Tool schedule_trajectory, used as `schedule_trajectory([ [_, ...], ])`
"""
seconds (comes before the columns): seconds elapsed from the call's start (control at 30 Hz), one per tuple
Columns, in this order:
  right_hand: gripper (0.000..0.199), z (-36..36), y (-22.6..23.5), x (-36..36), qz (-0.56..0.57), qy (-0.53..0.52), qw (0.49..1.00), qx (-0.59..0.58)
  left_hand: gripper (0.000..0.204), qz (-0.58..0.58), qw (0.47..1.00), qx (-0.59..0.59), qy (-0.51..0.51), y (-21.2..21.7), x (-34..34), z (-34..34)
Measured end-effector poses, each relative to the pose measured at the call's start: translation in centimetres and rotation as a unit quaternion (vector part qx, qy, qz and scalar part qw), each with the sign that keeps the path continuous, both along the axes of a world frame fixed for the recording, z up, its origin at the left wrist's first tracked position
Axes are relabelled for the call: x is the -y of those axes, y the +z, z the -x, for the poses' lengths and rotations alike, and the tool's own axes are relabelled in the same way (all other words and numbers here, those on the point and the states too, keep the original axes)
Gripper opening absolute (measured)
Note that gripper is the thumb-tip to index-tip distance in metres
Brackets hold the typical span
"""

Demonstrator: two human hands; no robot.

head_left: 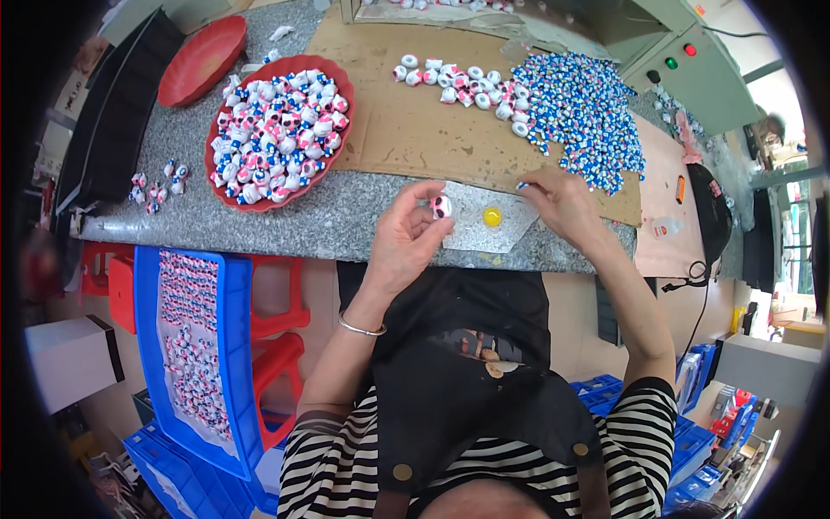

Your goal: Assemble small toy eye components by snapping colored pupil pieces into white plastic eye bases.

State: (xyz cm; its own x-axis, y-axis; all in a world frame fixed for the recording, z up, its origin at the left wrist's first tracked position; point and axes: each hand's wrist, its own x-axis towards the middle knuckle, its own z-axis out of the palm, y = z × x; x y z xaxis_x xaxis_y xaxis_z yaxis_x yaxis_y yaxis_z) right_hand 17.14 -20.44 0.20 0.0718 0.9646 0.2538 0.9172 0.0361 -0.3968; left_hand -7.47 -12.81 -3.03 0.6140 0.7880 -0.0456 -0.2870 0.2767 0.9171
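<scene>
Between the thumb and fingers of my left hand (pixel 405 240) is a small white figurine head (pixel 442 207) with pink and black markings, held near the counter's front edge. My right hand (pixel 564 206) is closed in a pinch on a small blue piece (pixel 522 185), a short way to the right of the figurine head. A whitish plastic sheet (pixel 471 236) lies flat between the two hands, bearing a round yellow blob (pixel 492 216). Beyond my right hand spreads a pile of small blue, white and pink pieces (pixel 577 108).
Several loose white heads (pixel 467 86) lie on the cardboard (pixel 389 130). A red bowl (pixel 350 73) heaped with figurines stands left, beside another red bowl (pixel 201 62). A blue crate (pixel 235 346) of figurines is below the counter (pixel 337 227), near red stools (pixel 278 355).
</scene>
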Motion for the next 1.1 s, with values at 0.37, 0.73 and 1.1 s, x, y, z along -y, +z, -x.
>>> schedule_trajectory([
  [0.37, 0.014, 3.9, -0.1, 0.3, 0.027, 0.123, 0.989, 0.072, 0.031, 0.04, 0.998, 0.03, -0.035, 0.1, -0.5, 1.7],
  [0.73, 0.011, 3.8, -0.2, 0.9, 0.006, 0.128, 0.991, 0.05, 0.032, 0.047, 0.997, 0.031, -0.055, -0.9, -0.1, 0.9],
  [1.1, 0.015, 4.5, 0.8, 2.1, 0.015, 0.002, 0.976, -0.218, 0.033, -0.137, 0.99, -0.039, 0.026, -1.5, 1.0, -1.8],
])
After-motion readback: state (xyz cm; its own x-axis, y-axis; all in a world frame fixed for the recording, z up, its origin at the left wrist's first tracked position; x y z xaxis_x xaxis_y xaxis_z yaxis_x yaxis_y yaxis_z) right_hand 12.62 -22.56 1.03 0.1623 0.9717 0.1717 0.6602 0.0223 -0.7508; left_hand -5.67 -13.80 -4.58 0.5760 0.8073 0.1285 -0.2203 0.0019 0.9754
